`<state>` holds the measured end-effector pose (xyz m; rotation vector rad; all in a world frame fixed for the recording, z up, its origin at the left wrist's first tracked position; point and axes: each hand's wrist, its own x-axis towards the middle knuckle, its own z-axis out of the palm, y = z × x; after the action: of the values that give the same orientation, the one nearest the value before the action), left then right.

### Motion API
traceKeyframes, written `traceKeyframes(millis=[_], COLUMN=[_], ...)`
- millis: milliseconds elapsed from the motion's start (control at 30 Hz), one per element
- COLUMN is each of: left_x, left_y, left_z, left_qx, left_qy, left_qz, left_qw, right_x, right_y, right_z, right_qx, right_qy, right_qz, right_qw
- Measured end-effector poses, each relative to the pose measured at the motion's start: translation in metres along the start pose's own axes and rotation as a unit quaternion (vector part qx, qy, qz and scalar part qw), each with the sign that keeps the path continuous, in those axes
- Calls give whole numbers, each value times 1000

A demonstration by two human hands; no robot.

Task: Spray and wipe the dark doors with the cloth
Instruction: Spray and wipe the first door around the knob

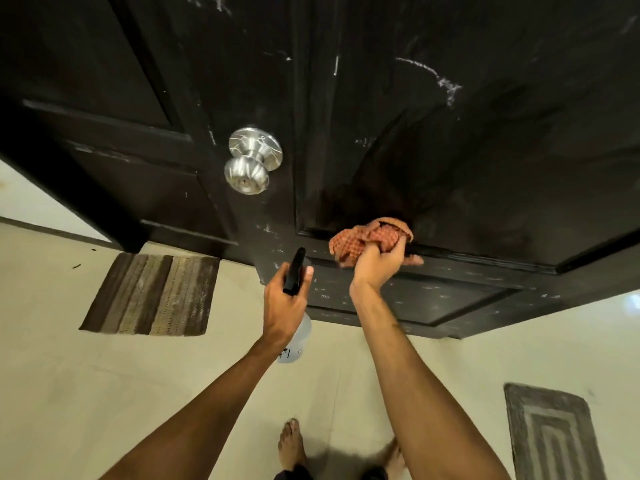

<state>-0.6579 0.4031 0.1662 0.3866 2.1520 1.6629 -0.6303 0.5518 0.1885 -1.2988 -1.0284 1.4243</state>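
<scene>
Two dark doors fill the upper view: the right door (467, 140), streaked with white marks and a wet patch, and a left door (104, 140) with a silver knob (250, 161). My right hand (375, 266) grips a bunched orange checked cloth (367, 240) and presses it against the lower panel ledge of the right door. Just left of it, my left hand (284, 306) holds a clear spray bottle (294, 341) with a black trigger head, its nozzle pointing at the door's lower part.
A brown striped mat (152, 294) lies on the pale tiled floor (86, 393) before the left door. A grey mat (554, 434) lies at the lower right. My bare feet (292, 445) stand near the bottom edge.
</scene>
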Motion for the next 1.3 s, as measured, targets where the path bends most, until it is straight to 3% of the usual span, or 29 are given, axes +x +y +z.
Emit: traceKeyframes(millis=[67, 100, 167, 267, 400, 467, 567, 667, 733, 800, 967, 1033, 1167, 1200, 1300], left_x=[1, 4, 13, 22, 22, 24, 31, 36, 38, 38, 34, 28, 23, 23, 21], left_y=[0, 1, 0, -9, -19, -21, -29, -34, -39, -42, -45, -48, -48, -47, -56], left_z=[-14, -22, -35, -53, -76, -85, -93, -99, -103, -105, -91, -83, -69, -64, -49], left_qx=[-7, -11, -12, -11, -12, -13, -12, -6, -3, 3, -2, -2, -7, -11, -23], left_qy=[9, 16, 33, 47, 53, 65, 64, 69, 73, 75, 73, 67, 52, 50, 56], left_qz=[1, 4, 9, 13, 5, 1, 0, 3, 7, 13, 8, 1, 23, 32, 47], left_qw=[1000, 1000, 999, 999, 999, 998, 998, 998, 997, 997, 997, 998, 998, 998, 997], right_x=[-10, -15, -26, -51, -67, -78, -85, -79, -82, -82, -53, -41, -14, -8, 2], right_y=[2, 0, 4, 21, 32, 24, 26, 31, 36, 36, 35, 47, 57, 50, 37], right_z=[9, 17, 36, 54, 72, 81, 84, 87, 85, 79, 63, 54, 45, 44, 41], right_qx=[23, 41, 54, -30, -88, -118, -180, -216, -248, -264, -238, -293, -379, -377, -325], right_qy=[50, 32, -37, -154, -66, -128, -208, -172, -206, -234, -180, -217, -300, -288, -195], right_qz=[141, 169, 130, 57, 78, -34, -238, -268, -286, -329, -469, -503, -595, -615, -645], right_qw=[988, 984, 989, 986, 991, 984, 932, 923, 902, 876, 831, 784, 642, 630, 664])
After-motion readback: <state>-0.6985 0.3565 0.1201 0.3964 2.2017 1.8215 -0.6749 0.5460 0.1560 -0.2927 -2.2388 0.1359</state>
